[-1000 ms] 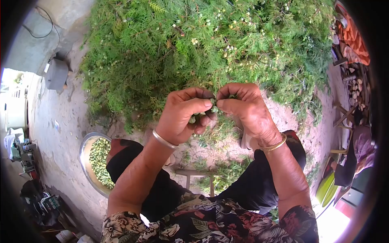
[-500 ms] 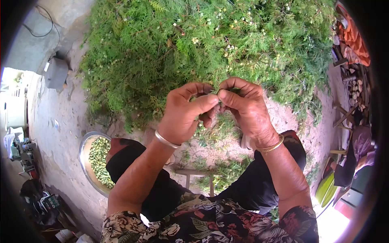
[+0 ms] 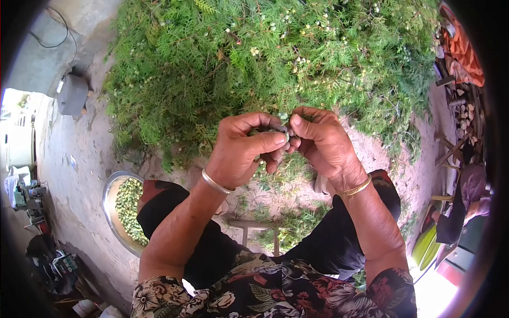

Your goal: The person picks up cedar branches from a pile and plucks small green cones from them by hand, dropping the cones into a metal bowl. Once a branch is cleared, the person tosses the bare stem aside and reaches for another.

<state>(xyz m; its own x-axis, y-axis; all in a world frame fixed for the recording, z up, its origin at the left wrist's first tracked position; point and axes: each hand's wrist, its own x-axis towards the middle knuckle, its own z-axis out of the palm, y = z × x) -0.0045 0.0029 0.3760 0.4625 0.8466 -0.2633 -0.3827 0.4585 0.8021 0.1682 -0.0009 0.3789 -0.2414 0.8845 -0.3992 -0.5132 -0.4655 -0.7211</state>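
My left hand (image 3: 245,147) is closed in a pinch, thumb against curled fingers, with a small green cone (image 3: 287,137) at the thumb tip. Close against it, my right hand (image 3: 327,139) is also closed, its thumb and forefinger pressed around what looks like a bit of cypress sprig, mostly hidden by the fingers. Another pale green cone (image 3: 283,115) shows between the fingertips of both hands. Beyond the hands lies a big heap of cypress branches (image 3: 212,79) dotted with cones. A metal basin (image 3: 108,204) holding many green cones (image 3: 130,209) stands beside my left knee.
A wooden stool (image 3: 249,224) sits between my legs, with scattered sprigs (image 3: 302,225) on the ground. At far left are a grey bucket (image 3: 73,95) and a machine (image 3: 32,199). On the right are stacked firewood (image 3: 466,114), orange cloth (image 3: 464,53) and another person's leg (image 3: 450,228).
My fingertips have drawn slightly apart, the right thumb lifting a little. Green cones now show between them. On the right, the other person's leg has shifted slightly.
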